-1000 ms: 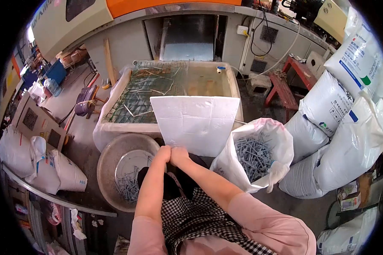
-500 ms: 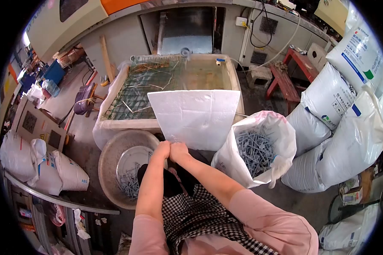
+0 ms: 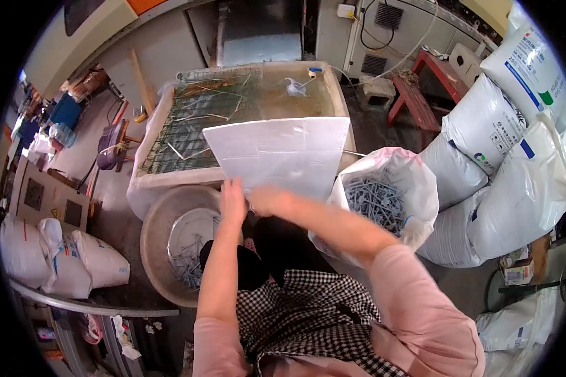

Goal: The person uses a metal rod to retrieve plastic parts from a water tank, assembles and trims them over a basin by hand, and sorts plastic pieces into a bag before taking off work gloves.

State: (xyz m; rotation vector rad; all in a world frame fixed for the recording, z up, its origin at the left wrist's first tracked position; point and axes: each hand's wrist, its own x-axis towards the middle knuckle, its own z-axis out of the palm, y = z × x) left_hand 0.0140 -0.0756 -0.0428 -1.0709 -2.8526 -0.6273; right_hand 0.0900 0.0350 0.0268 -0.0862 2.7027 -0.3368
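Observation:
My left hand (image 3: 233, 200) is at the lower left edge of a white board (image 3: 280, 154), fingers pointing up; what it holds, if anything, is hidden. Just to its right, my right hand (image 3: 270, 201) is blurred by motion, its fingers curled in front of the board's lower part. The board leans against the front of a water tub (image 3: 188, 178). In the tub's water, near the blue valve, lies a pale translucent object (image 3: 295, 88). Grey plastic pieces lie in a round basin (image 3: 154, 251) at left and fill a white sack (image 3: 421, 182) at right.
Green netting (image 3: 201, 125) covers the tub's left part. Full white bags (image 3: 484, 138) are stacked at right, and more bags (image 3: 100, 257) stand at left. A red bench (image 3: 415, 113) is behind the sack. A metal rail (image 3: 94, 308) curves across the lower left.
The pale object has appeared in the tub's water. My hands, earlier together at the board's lower edge, are now slightly apart, the right one in motion. The view has shifted.

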